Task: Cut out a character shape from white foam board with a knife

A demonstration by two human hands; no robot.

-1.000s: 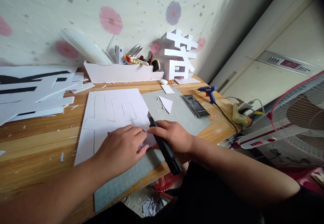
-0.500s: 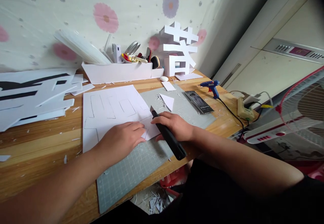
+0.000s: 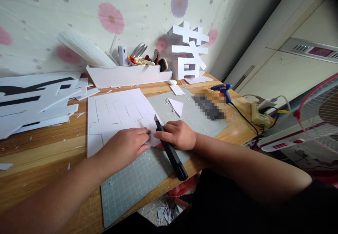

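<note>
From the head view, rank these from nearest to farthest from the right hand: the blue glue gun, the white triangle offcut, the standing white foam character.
1. White triangle offcut, on the grey mat just beyond the right hand.
2. Blue glue gun, farther right on the table.
3. Standing white foam character, at the back by the wall.

Floral wallpaper wall (image 3: pixel 79 1) at 12 o'clock, pink and purple flowers. Wooden surface (image 3: pixel 39 149) strewn with scraps. Pale cabinet (image 3: pixel 290 75) at 2 o'clock. Red-rimmed fan (image 3: pixel 319 117) at 3 o'clock. Soft daylight.
</note>
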